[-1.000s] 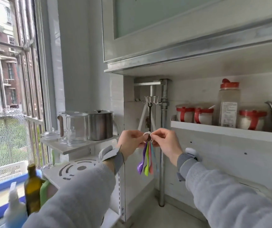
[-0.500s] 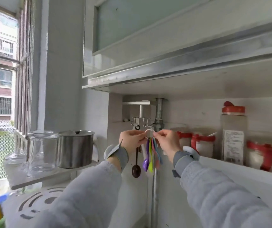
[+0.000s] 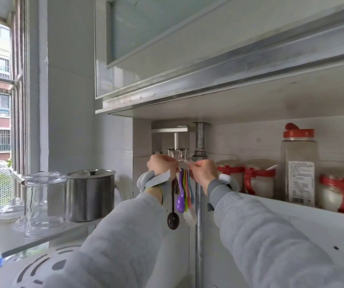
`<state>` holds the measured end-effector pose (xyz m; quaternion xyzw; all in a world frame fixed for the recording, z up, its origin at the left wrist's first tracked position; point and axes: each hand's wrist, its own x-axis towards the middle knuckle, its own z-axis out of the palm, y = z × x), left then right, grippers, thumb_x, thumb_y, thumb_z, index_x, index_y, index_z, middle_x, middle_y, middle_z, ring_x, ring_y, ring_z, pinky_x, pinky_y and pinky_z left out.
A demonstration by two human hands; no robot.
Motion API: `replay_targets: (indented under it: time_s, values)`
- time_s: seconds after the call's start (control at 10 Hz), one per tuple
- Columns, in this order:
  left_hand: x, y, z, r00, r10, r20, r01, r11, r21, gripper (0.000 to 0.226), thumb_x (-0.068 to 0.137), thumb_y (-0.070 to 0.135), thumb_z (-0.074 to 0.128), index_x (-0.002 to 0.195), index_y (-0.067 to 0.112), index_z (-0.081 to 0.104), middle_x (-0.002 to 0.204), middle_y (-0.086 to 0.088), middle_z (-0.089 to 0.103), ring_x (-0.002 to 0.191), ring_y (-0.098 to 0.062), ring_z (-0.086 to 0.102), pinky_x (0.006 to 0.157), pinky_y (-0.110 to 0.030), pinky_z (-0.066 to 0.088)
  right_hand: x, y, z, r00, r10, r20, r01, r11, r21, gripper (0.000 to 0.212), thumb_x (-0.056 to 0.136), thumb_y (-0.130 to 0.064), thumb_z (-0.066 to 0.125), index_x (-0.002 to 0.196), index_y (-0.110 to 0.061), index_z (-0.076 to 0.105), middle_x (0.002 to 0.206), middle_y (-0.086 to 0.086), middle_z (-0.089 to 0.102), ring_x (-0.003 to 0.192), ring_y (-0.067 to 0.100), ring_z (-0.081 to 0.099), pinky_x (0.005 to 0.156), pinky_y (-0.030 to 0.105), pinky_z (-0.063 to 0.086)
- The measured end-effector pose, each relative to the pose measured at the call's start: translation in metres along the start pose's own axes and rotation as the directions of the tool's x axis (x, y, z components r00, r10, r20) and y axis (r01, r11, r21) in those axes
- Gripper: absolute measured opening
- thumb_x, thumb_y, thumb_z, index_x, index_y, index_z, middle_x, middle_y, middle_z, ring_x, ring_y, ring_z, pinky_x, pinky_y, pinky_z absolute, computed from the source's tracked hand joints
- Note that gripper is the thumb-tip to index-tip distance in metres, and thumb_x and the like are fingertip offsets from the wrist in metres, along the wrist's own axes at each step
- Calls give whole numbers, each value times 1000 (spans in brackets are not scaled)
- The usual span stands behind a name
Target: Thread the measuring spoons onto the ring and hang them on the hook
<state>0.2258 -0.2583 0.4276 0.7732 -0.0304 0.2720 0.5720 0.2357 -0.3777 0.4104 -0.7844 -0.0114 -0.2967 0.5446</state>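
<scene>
We had the ring [image 3: 184,163] pinched in both grips, left hand [image 3: 161,165] and right hand [image 3: 203,171] level, just under the hook [image 3: 181,156]; measuring spoons [image 3: 184,190] hung straight down below it.

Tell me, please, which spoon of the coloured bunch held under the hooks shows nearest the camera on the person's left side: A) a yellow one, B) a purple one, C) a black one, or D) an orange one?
B: the purple spoon hangs at the left front of the bunch, below the left hand and right hand; the dark spoon hangs apart, lower.
</scene>
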Motion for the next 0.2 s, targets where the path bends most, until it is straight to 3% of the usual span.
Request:
replay_targets:
  time_s: [0.1, 0.2]
  values:
    - [1, 5, 2, 998, 57, 3, -57, 978, 203, 20, 79, 7, 58, 86, 8, 76, 96, -12, 73, 92, -28, 66, 79, -33, 54, 1, 8, 3, 998, 26, 49, -24, 999, -33, 25, 86, -10, 55, 65, -2, 67, 67, 10, 64, 65, 23, 56, 58, 30, 43]
    - [-6, 3, 2, 1000, 10, 22, -16, 938, 346, 21, 86, 8, 52, 93, 3, 71, 105, -15, 70, 90, -28, 63, 71, -31, 46, -10, 10, 0, 996, 38, 80, -25, 988, -153, 25, 86, -8, 49, 72, 1, 68, 72, 14, 64, 69, 24, 56, 67, 34, 46]
